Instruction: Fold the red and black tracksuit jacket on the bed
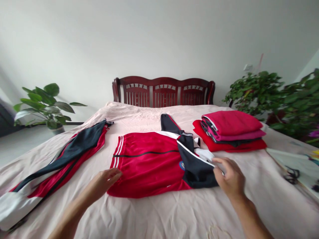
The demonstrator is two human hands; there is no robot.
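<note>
A red and navy track jacket [149,166] lies on its side across the bed, front up, its striped hem to the left and its collar end to the right. At the hem, the curled fingers of my left hand [111,176] are closed on the red cloth. My right hand [230,177] pinches the navy shoulder part by its white piping, between thumb and fingers. One navy sleeve [169,123] reaches toward the headboard, with its striped cuff folded back beside the collar. Some white cloth [204,154] shows near my right fingertips.
Folded red and pink clothes [231,124] are stacked right of the jacket. Another red, navy and white garment [72,156] stretches along the left side. A pale sheet [139,215] covers the bed, below a dark wooden headboard [164,91]. Potted plants [51,103] flank the bed.
</note>
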